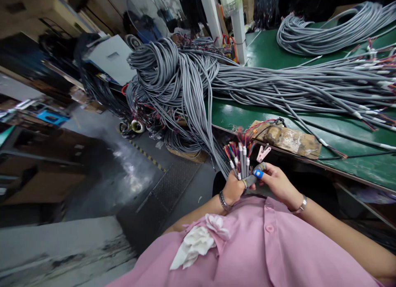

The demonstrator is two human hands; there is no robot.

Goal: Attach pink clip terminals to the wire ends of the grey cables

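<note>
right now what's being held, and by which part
The left hand grips gray cables just below their white-banded ends; what the right hand holds can't be told.

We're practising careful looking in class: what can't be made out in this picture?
Head view: how many cables the left hand holds; the hand itself hides some.
Head view: what, if anything, the right hand pinches; the hand itself covers it.
Head view: the far end of the coil; cut off by the right edge.
Head view: details of the blue object; blurred.
</note>
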